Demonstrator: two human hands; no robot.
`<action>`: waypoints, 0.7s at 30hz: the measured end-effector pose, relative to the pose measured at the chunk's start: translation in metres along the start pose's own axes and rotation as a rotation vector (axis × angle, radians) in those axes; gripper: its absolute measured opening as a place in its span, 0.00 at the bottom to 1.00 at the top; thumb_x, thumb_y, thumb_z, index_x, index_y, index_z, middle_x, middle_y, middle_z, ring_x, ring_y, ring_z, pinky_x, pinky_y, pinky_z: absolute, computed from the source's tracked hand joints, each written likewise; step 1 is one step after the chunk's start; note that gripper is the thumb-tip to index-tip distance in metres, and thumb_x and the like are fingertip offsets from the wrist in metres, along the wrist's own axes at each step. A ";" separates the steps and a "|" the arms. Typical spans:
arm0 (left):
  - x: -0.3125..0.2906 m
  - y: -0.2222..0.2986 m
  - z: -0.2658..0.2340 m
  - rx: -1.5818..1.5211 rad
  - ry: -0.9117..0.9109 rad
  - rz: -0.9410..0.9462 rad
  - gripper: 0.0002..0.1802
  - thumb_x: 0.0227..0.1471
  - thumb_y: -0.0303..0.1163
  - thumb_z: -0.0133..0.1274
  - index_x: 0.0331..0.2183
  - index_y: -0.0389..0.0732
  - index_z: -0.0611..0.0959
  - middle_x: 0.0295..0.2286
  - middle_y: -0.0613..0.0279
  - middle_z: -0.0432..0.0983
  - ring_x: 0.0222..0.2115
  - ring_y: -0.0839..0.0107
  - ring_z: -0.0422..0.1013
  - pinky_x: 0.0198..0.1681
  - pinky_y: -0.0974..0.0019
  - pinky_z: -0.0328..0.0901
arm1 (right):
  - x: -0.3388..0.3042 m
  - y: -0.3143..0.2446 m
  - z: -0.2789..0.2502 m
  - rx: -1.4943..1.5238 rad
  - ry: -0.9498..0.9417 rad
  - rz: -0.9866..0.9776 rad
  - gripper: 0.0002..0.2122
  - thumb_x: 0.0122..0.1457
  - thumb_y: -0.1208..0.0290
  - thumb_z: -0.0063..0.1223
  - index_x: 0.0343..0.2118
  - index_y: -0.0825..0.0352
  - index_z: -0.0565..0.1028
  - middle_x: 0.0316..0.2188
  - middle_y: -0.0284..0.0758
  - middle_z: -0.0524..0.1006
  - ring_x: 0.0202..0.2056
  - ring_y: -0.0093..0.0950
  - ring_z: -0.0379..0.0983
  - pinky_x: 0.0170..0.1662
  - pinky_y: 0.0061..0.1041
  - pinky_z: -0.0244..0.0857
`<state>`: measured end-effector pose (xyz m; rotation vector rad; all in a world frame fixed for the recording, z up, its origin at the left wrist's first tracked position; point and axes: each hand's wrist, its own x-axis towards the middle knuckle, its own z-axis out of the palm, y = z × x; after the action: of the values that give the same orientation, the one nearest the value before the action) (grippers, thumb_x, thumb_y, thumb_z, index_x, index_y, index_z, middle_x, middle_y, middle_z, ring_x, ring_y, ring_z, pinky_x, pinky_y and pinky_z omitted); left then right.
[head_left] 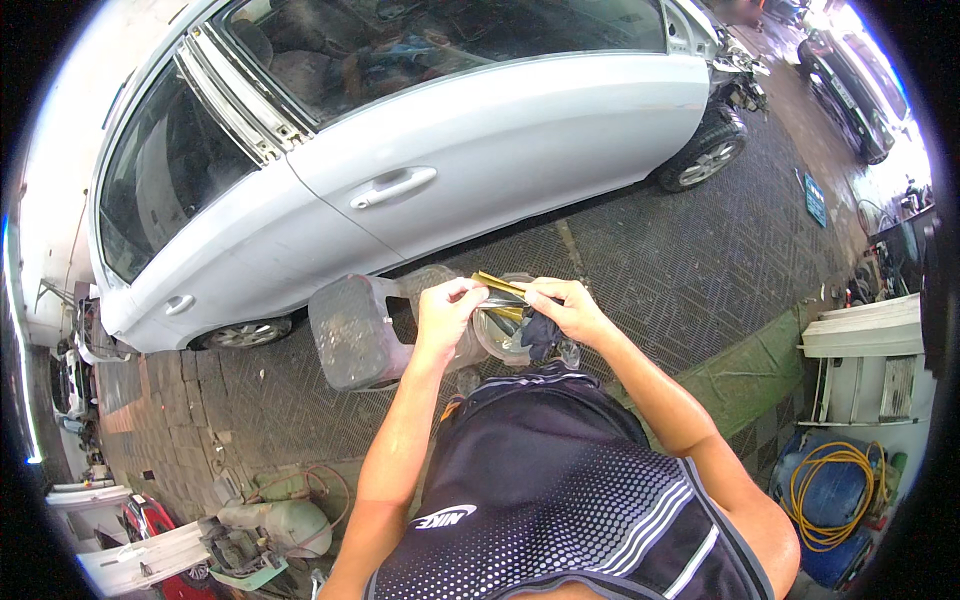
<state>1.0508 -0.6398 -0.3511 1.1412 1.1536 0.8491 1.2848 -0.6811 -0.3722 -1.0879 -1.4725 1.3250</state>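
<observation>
Between my two hands is a narrow yellow-gold strip (499, 284), stiff and flat like folded paper; its exact kind is too small to tell. My left hand (450, 309) pinches its left end between thumb and fingers. On the strip's right end, the fingers of my right hand (567, 306) are closed. Just below them stands a round, pale bucket (493, 347) with more yellow material showing inside. A dark cloth (541, 337) lies at the bucket's right side, under my right hand.
A worn grey plastic stool (347, 335) stands left of the bucket. Beyond it is a pale grey car (500, 140) with its side facing me. A green mat (720, 375) lies to the right, near a blue drum (822, 500) with a yellow hose (833, 462). A tank (290, 527) sits behind at lower left.
</observation>
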 end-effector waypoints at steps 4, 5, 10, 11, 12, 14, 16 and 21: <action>-0.003 -0.001 0.007 0.155 0.042 0.169 0.09 0.53 0.26 0.63 0.37 0.34 0.89 0.30 0.67 0.81 0.30 0.80 0.73 0.36 0.74 0.66 | 0.001 -0.007 -0.003 0.069 -0.033 0.056 0.17 0.70 0.62 0.51 0.53 0.70 0.79 0.44 0.34 0.81 0.48 0.24 0.74 0.56 0.25 0.65; -0.002 -0.003 0.005 0.210 0.043 0.218 0.09 0.53 0.26 0.63 0.38 0.34 0.89 0.30 0.67 0.81 0.30 0.79 0.72 0.36 0.73 0.66 | 0.001 -0.007 -0.003 0.088 -0.040 0.070 0.18 0.70 0.62 0.51 0.53 0.70 0.79 0.44 0.32 0.81 0.48 0.22 0.74 0.56 0.23 0.64; -0.005 0.000 0.005 0.436 0.008 0.357 0.11 0.53 0.25 0.62 0.40 0.36 0.89 0.29 0.64 0.80 0.30 0.77 0.72 0.36 0.71 0.66 | -0.001 -0.002 -0.004 0.270 -0.020 0.156 0.18 0.70 0.63 0.50 0.52 0.73 0.79 0.47 0.34 0.81 0.49 0.22 0.74 0.56 0.24 0.66; -0.006 0.003 0.006 0.450 0.001 0.364 0.12 0.53 0.25 0.62 0.41 0.37 0.89 0.29 0.64 0.79 0.30 0.77 0.72 0.36 0.72 0.66 | -0.002 -0.002 -0.004 0.279 -0.012 0.176 0.18 0.70 0.63 0.50 0.52 0.73 0.79 0.47 0.34 0.81 0.49 0.22 0.74 0.56 0.24 0.66; -0.007 0.007 0.008 0.465 -0.005 0.371 0.12 0.53 0.25 0.62 0.41 0.37 0.89 0.28 0.64 0.79 0.31 0.77 0.72 0.36 0.72 0.66 | -0.003 -0.002 -0.004 0.338 -0.008 0.201 0.18 0.69 0.63 0.51 0.52 0.73 0.79 0.47 0.34 0.81 0.49 0.22 0.74 0.56 0.24 0.66; -0.007 0.009 0.008 0.480 -0.015 0.384 0.12 0.53 0.24 0.61 0.41 0.37 0.89 0.29 0.64 0.79 0.31 0.77 0.71 0.36 0.72 0.65 | -0.004 -0.001 -0.004 0.455 0.001 0.252 0.18 0.67 0.63 0.55 0.52 0.72 0.80 0.48 0.35 0.81 0.48 0.23 0.75 0.55 0.25 0.66; -0.006 0.006 0.006 0.485 -0.017 0.389 0.12 0.53 0.23 0.60 0.41 0.37 0.88 0.30 0.65 0.78 0.32 0.77 0.71 0.36 0.72 0.65 | -0.003 -0.013 -0.003 0.330 -0.030 0.201 0.18 0.63 0.65 0.61 0.52 0.71 0.80 0.47 0.34 0.81 0.48 0.23 0.75 0.55 0.24 0.66; -0.007 0.001 0.009 0.298 0.046 0.359 0.13 0.52 0.20 0.58 0.41 0.36 0.87 0.34 0.67 0.77 0.33 0.79 0.69 0.37 0.75 0.63 | -0.002 -0.014 -0.003 0.215 -0.040 0.141 0.21 0.54 0.71 0.70 0.52 0.68 0.81 0.43 0.32 0.81 0.46 0.22 0.74 0.53 0.23 0.67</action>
<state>1.0582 -0.6481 -0.3489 1.6151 1.1568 1.0006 1.2875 -0.6827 -0.3579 -1.0440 -1.2664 1.5724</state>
